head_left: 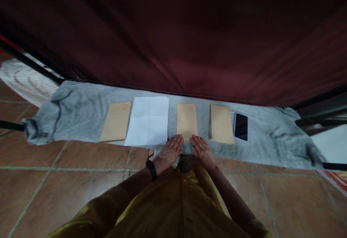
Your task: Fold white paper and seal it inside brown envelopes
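Note:
A brown paper envelope [187,119] with a faint red print at its far end lies in front of me on the grey cloth. My left hand [173,148] rests flat on its near left corner, fingers stretched out. On the near right corner lies my right hand [201,149], also flat with the fingers extended. White paper sheets [149,120] lie left of this envelope, and another brown envelope [116,121] is beyond them. To the right is a stack of brown envelopes [221,124].
A phone [241,127] lies right of the stack. The narrow surface is covered by a grey cloth [267,133], bunched at both ends. A dark red fabric panel [173,39] rises along its far edge. Dark bars [29,60] stand at the left; the floor is tiled [89,180].

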Motion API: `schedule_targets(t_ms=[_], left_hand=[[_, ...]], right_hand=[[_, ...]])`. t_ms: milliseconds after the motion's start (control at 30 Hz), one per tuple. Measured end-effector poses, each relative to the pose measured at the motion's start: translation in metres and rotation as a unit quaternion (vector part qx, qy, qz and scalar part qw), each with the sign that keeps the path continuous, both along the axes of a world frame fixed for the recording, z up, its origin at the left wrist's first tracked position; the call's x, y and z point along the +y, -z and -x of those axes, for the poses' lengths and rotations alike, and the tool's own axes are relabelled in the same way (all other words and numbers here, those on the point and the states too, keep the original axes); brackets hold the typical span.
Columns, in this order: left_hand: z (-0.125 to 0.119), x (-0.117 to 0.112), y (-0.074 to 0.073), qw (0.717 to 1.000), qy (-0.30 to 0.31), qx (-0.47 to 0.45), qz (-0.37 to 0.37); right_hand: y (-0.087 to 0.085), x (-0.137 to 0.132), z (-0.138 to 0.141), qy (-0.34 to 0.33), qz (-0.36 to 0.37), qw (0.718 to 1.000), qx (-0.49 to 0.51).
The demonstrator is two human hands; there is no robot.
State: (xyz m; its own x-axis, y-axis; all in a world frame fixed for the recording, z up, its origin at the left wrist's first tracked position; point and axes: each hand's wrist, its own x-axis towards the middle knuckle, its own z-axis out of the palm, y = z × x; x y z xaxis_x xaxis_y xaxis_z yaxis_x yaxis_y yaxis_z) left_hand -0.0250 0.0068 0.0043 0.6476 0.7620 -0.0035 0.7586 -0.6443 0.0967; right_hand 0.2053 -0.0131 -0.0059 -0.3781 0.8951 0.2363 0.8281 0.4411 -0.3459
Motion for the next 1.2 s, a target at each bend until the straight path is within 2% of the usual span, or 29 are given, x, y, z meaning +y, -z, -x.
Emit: schedule_targets(t_ms=[133, 333, 567, 867, 1200], left_hand=[[-0.004, 0.007, -0.003, 1.000, -0.007, 0.015, 0.003], [-0.015, 0.015, -0.020, 0.999, -0.019, 0.022, -0.021], [-0.018, 0.020, -0.032, 0.999, -0.041, -0.004, -0.006], [-0.023, 0.024, -0.039, 0.997, -0.072, -0.009, 0.019], [-0.025, 0.026, -0.034, 0.995, -0.099, -0.018, 0.027]], right_hand=[[0.001, 0.003, -0.006, -0.007, -0.003, 1.000, 0.018], [0.002, 0.015, -0.009, -0.004, 0.006, 0.999, 0.037], [0.001, 0.023, 0.000, 0.072, 0.006, 0.993, 0.092], [0.000, 0.029, 0.008, 0.130, 0.006, 0.986, 0.101], [0.001, 0.030, 0.013, 0.152, 0.007, 0.985, 0.080]])
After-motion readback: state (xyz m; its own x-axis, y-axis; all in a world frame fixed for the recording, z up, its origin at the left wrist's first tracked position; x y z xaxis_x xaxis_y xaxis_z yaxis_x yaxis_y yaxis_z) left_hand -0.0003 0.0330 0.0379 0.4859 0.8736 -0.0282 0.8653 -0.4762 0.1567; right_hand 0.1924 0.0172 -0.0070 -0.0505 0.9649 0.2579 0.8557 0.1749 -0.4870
